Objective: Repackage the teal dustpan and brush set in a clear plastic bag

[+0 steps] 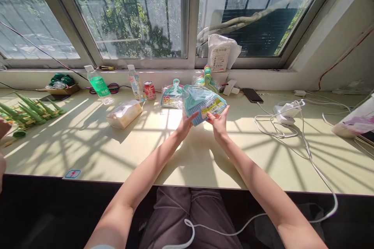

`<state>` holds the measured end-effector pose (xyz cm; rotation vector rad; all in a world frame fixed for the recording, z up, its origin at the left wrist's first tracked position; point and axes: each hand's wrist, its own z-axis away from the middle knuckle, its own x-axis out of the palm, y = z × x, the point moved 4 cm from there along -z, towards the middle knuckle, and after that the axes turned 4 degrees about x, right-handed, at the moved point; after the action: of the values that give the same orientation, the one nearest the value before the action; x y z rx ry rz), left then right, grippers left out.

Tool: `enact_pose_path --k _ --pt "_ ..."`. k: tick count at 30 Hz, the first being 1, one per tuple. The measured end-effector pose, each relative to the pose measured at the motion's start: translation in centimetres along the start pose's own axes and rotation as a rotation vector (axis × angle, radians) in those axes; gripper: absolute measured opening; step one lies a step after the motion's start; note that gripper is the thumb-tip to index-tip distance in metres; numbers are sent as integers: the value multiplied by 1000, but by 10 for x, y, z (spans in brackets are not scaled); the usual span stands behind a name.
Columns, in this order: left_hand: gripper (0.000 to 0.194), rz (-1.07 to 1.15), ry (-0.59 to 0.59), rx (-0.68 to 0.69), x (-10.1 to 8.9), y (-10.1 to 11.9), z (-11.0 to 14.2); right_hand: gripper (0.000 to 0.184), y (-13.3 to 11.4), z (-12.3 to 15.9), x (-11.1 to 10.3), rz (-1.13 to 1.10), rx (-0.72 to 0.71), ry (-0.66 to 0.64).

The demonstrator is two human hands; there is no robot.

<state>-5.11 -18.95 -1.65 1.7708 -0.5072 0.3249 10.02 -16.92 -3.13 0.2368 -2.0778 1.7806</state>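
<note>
Both my hands hold a teal mini dustpan and brush set (196, 106) in clear plastic wrap, tilted above the table. Its bristles and a yellow-green label face me. My left hand (186, 125) is closed on the lower left edge. On the lower right, my right hand (219, 124) pinches it by the label, thumb on the front. Just behind stands a pile of similar wrapped sets (208, 78), partly hidden by the one I hold. Another wrapped dustpan set (173, 95) lies on the table to the left.
Left of me are a tissue pack (124, 114), a green-labelled bottle (99, 85), a second bottle (135, 83) and a can (149, 90). A phone (253, 95) and power strip (288, 113) with loose cables lie right. Another person's hand (3, 128) shows at far left.
</note>
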Motion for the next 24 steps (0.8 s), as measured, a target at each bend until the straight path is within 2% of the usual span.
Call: enact_pose_path --k 2,4,5,6,7,9,11,14,18,24 --pt "104 -158 279 17 -16 2 -1 149 2 -2 -2 9 2 3" --pt "100 -405 568 78 -35 12 0 154 4 -6 -4 35 8 -19" --pt "95 -549 632 138 -41 19 -2 156 5 -8 -5 52 11 -42" --pt "89 -695 615 214 -44 27 -5 158 6 -9 -5 68 17 -76" --pt "82 -838 525 295 -43 34 -9 160 6 -10 -4 84 24 -120" --pt "68 -1082 260 411 -37 41 -16 162 8 -8 0 120 51 -234" --pt "54 -1267 112 445 -30 42 -17 159 11 -3 7 161 86 -348" --pt "39 -1480 128 468 -22 44 -10 154 14 4 15 201 123 -435" --pt "43 -1607 53 474 -6 50 1 154 16 4 16 218 122 -454" --pt "41 -1725 -57 309 3 52 2 153 22 -4 13 239 106 -496"
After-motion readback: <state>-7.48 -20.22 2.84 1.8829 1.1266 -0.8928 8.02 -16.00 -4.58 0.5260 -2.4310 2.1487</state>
